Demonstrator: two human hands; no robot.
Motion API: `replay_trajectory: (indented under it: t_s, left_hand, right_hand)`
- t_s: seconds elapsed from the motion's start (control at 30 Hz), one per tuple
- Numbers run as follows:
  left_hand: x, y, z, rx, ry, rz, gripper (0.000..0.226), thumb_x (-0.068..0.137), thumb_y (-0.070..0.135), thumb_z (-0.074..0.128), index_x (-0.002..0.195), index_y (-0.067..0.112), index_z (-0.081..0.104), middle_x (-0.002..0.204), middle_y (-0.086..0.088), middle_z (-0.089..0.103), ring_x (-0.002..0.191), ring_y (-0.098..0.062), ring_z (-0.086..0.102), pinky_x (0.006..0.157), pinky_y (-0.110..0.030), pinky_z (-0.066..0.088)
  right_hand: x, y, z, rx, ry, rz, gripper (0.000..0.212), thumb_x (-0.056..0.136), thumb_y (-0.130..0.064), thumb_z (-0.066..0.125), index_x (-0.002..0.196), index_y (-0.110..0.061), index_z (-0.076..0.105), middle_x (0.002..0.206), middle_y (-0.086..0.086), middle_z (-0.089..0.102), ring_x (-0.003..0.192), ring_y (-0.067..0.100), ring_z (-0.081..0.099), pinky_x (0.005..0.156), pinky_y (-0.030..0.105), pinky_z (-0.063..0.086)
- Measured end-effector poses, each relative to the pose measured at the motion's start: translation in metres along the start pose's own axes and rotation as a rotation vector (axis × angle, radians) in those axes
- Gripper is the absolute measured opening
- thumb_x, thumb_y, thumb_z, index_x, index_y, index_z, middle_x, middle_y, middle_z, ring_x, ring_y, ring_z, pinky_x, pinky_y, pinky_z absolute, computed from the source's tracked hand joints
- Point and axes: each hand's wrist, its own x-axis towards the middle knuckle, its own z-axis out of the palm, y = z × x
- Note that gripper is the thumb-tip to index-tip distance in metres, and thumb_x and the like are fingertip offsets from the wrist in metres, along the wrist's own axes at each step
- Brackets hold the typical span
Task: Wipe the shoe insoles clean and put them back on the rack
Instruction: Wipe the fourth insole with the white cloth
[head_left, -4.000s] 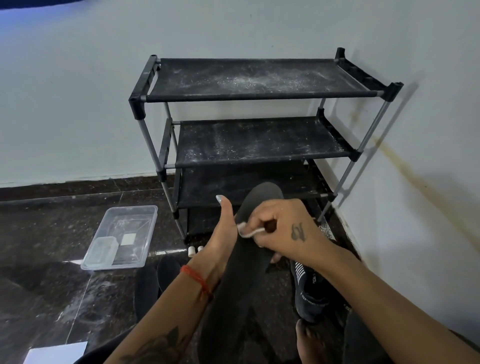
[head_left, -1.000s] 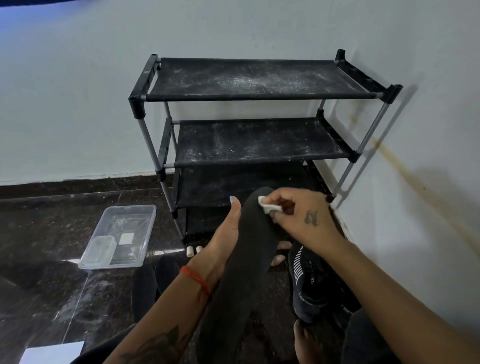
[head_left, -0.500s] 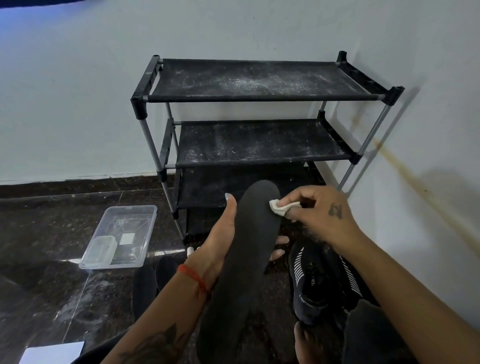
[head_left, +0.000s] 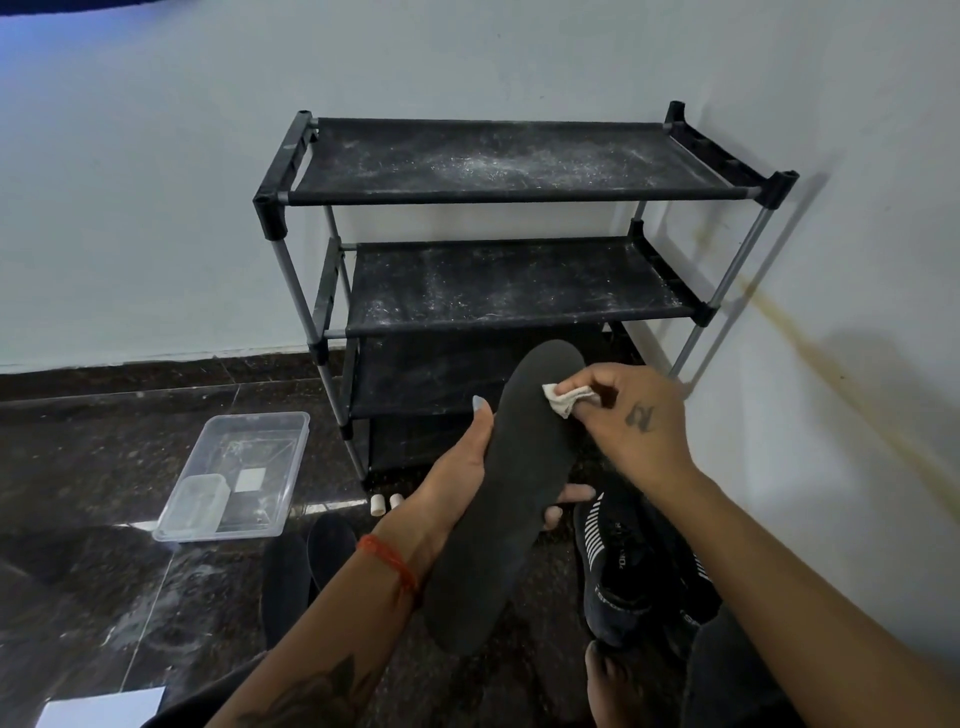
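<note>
Our left hand (head_left: 457, 478) cradles the insole (head_left: 511, 488) from beneath, thumb up along its edge; our right hand (head_left: 631, 421) pinches a wipe (head_left: 563, 399) against its toe end.

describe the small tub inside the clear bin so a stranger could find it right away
Start at the black shoe rack against the wall and look left of its base to the clear plastic bin on the dark floor. In the bin's near corner sits the small tub, beside a flat white square; unlike that square, it is see-through and box-shaped.
</note>
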Motion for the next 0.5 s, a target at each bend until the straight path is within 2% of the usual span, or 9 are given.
replay_trajectory:
  t_s: [0.07, 0.13, 0.17, 0.23, 0.3, 0.33, 0.4, 0.43, 0.5]
  left_hand:
    - [0.004, 0.000, -0.001, 0.089, 0.046, 0.064, 0.079, 0.077, 0.077, 0.037, 0.115, 0.013, 0.065, 0.114, -0.017, 0.066, 0.092, -0.029, 0.065, 0.075, -0.036, 0.051]
    - [0.003, 0.000, -0.001, 0.094, 0.053, 0.102, 0.068, 0.085, 0.069, 0.027, 0.095, 0.014, 0.066, 0.079, -0.010, 0.072, 0.066, -0.020, 0.068, 0.062, -0.028, 0.054]
    - [0.003, 0.001, -0.002, 0.115, 0.074, 0.115, 0.067, 0.089, 0.065, 0.023, 0.094, 0.014, 0.066, 0.077, -0.010, 0.072, 0.065, -0.018, 0.069, 0.059, -0.026, 0.055]
    - [0.002, 0.005, -0.004, 0.130, 0.106, 0.126, 0.074, 0.091, 0.063, 0.019, 0.113, 0.008, 0.063, 0.113, -0.018, 0.066, 0.100, -0.026, 0.066, 0.082, -0.032, 0.053]
    - [0.001, 0.008, -0.009, 0.153, 0.165, 0.182, 0.076, 0.095, 0.057, 0.012, 0.131, 0.003, 0.051, 0.135, -0.016, 0.052, 0.128, -0.033, 0.045, 0.102, -0.037, 0.038]
    - [0.000, 0.009, -0.010, 0.169, 0.163, 0.195, 0.076, 0.093, 0.059, 0.012, 0.128, 0.007, 0.054, 0.129, -0.010, 0.057, 0.126, -0.033, 0.046, 0.101, -0.038, 0.038]
    - [0.003, 0.007, -0.006, 0.153, 0.119, 0.181, 0.077, 0.080, 0.073, 0.021, 0.112, 0.020, 0.066, 0.110, -0.006, 0.068, 0.107, -0.029, 0.057, 0.087, -0.039, 0.045]
    - [0.004, 0.005, -0.006, 0.108, 0.101, 0.166, 0.079, 0.070, 0.081, 0.028, 0.109, 0.025, 0.069, 0.110, -0.008, 0.068, 0.101, -0.029, 0.058, 0.084, -0.040, 0.045]
    - [0.005, 0.004, -0.007, 0.111, 0.079, 0.144, 0.090, 0.046, 0.093, 0.044, 0.107, 0.034, 0.070, 0.118, -0.009, 0.066, 0.101, -0.030, 0.059, 0.090, -0.048, 0.044]
  right_hand:
    - [-0.005, -0.006, 0.007, 0.035, -0.016, -0.054, 0.022, 0.078, -0.006, 0.067, 0.088, -0.025, 0.074, 0.087, -0.012, 0.071, 0.079, 0.001, 0.063, 0.068, 0.008, 0.044]
    - [-0.012, -0.015, 0.014, 0.096, -0.076, -0.118, 0.023, 0.079, -0.007, 0.067, 0.092, -0.025, 0.074, 0.086, -0.015, 0.069, 0.076, -0.006, 0.061, 0.068, 0.005, 0.042]
    - [-0.016, -0.019, 0.017, 0.121, -0.113, -0.162, 0.023, 0.079, -0.006, 0.067, 0.093, -0.023, 0.074, 0.086, -0.016, 0.068, 0.076, -0.010, 0.059, 0.068, 0.003, 0.042]
    - [-0.020, -0.022, 0.017, 0.138, -0.212, -0.276, 0.024, 0.077, -0.001, 0.069, 0.090, -0.020, 0.075, 0.087, -0.014, 0.068, 0.078, -0.010, 0.059, 0.067, 0.002, 0.043]
    - [-0.019, -0.021, 0.009, 0.123, -0.369, -0.358, 0.026, 0.074, 0.003, 0.069, 0.084, -0.020, 0.076, 0.085, -0.012, 0.069, 0.077, -0.002, 0.063, 0.068, 0.010, 0.049]
    - [-0.016, -0.018, 0.004, 0.093, -0.451, -0.371, 0.027, 0.073, 0.004, 0.070, 0.081, -0.021, 0.076, 0.084, -0.011, 0.070, 0.075, 0.001, 0.065, 0.068, 0.016, 0.052]
    - [-0.010, -0.010, -0.005, -0.007, -0.503, -0.375, 0.029, 0.070, 0.005, 0.070, 0.077, -0.022, 0.077, 0.081, -0.008, 0.072, 0.074, 0.004, 0.065, 0.068, 0.024, 0.054]
    - [-0.007, -0.006, -0.008, -0.055, -0.454, -0.367, 0.030, 0.068, 0.006, 0.068, 0.077, -0.022, 0.077, 0.080, -0.005, 0.073, 0.073, 0.006, 0.066, 0.069, 0.025, 0.054]
    - [-0.002, 0.003, -0.008, -0.134, -0.207, -0.357, 0.033, 0.067, 0.009, 0.065, 0.078, -0.020, 0.077, 0.080, -0.001, 0.073, 0.073, 0.012, 0.066, 0.069, 0.017, 0.049]
